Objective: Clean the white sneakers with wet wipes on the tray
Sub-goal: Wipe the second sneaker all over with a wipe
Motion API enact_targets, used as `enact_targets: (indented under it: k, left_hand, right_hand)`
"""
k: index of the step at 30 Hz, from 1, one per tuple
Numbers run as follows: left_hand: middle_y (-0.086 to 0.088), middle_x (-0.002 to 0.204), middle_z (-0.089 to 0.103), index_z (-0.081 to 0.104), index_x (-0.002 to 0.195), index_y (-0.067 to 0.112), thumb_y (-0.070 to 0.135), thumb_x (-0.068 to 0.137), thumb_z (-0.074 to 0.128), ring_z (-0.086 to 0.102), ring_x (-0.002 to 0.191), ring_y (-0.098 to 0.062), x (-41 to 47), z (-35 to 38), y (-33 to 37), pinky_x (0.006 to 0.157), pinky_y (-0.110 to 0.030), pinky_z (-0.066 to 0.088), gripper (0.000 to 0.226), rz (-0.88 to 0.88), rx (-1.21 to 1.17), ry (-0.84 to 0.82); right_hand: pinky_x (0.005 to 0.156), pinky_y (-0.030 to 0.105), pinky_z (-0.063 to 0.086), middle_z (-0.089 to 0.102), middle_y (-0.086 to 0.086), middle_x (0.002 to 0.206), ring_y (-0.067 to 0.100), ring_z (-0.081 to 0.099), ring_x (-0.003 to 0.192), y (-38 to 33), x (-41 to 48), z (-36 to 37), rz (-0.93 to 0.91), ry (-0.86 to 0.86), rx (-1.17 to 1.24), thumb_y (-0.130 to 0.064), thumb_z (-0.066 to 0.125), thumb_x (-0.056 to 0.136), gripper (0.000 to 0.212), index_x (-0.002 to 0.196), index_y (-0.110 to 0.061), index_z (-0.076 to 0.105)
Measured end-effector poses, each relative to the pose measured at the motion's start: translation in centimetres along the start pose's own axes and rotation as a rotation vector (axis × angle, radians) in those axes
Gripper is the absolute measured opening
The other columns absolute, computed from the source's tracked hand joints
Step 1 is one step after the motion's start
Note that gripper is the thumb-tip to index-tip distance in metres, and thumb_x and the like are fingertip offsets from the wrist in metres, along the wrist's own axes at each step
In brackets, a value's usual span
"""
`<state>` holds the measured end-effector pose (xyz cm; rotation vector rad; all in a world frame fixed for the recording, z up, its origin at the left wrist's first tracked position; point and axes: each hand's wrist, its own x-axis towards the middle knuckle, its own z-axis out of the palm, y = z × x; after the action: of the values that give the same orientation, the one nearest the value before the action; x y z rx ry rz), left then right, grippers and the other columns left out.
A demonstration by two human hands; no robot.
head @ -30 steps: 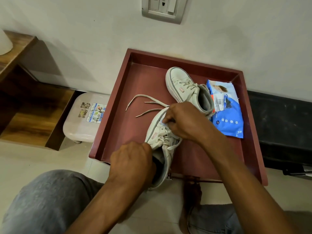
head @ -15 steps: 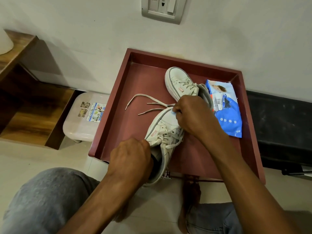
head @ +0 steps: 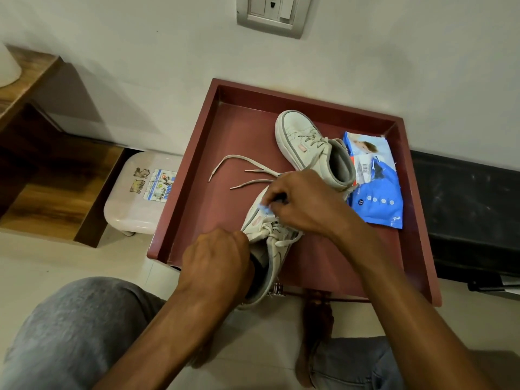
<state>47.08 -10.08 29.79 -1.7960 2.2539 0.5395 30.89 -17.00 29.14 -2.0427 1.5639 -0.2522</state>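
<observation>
Two white sneakers lie on a dark red tray (head: 197, 175). The near sneaker (head: 274, 243) hangs over the tray's front edge; my left hand (head: 216, 257) grips its heel opening. My right hand (head: 302, 204) pinches a small wet wipe (head: 264, 208) against the sneaker's toe part, which the hand mostly hides. The far sneaker (head: 304, 142) rests on its sole near the tray's back. A blue pack of wet wipes (head: 377, 187) lies at the tray's right side, beside the far sneaker. Loose laces (head: 242, 170) trail left across the tray floor.
A white wall with a switch plate (head: 271, 15) stands right behind the tray. A pale plastic stool (head: 135, 198) sits left of it, with wooden shelving (head: 42, 164) further left. A black bench (head: 472, 209) runs at the right. My knees and a bare foot (head: 318, 313) are below.
My right hand has slid back down the near sneaker from its toe toward the laces, with the wipe under the fingertips. The left hand keeps its grip on the heel.
</observation>
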Motion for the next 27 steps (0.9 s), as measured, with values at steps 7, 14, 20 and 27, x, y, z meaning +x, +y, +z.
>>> enact_targets:
  k: [7, 14, 20, 27]
  left_hand:
    - [0.005, 0.074, 0.035, 0.060, 0.116, 0.015, 0.029, 0.101, 0.049, 0.039, 0.063, -0.010, 0.0, 0.1, -0.1, 0.065, -0.024, 0.039, 0.023, -0.023, -0.018, -0.004]
    - [0.004, 0.075, 0.037, 0.060, 0.115, 0.014, 0.030, 0.102, 0.047, 0.042, 0.068, -0.011, 0.0, 0.0, 0.0, 0.067, -0.022, 0.040, 0.024, 0.004, 0.012, -0.018]
    - [0.003, 0.078, 0.040, 0.059, 0.111, 0.014, 0.028, 0.101, 0.048, 0.044, 0.069, -0.014, 0.0, 0.2, 0.0, 0.065, -0.024, 0.041, 0.020, 0.002, 0.022, 0.012]
    - [0.003, 0.081, 0.044, 0.059, 0.112, 0.013, 0.027, 0.100, 0.051, 0.051, 0.075, -0.014, 0.0, -0.1, -0.7, 0.067, -0.023, 0.046, 0.021, -0.045, -0.005, -0.001]
  right_hand:
    - [0.062, 0.004, 0.043, 0.067, -0.019, 0.073, -0.010, 0.060, 0.069, -2.9, -0.1, -0.7, -0.107, -0.367, 0.043, -0.004, 0.062, 0.081, 0.029, 0.094, -0.025, 0.078]
    - [0.079, 0.036, 0.057, 0.075, -0.004, 0.091, 0.014, 0.068, 0.084, 0.6, 1.3, 0.7, -0.025, -0.043, -0.137, 0.002, 0.062, 0.076, 0.033, 0.085, -0.025, 0.079]
    - [0.083, 0.028, 0.054, 0.076, -0.008, 0.093, 0.006, 0.068, 0.088, -0.2, 1.2, 1.3, -0.157, -0.224, 0.033, 0.005, 0.060, 0.077, 0.037, 0.090, -0.024, 0.080]
    - [0.060, 0.040, 0.051, 0.066, 0.005, 0.074, 0.023, 0.059, 0.070, 3.1, 2.6, 3.0, -0.149, 0.291, -0.215, 0.005, 0.061, 0.072, 0.018, 0.076, -0.009, 0.073]
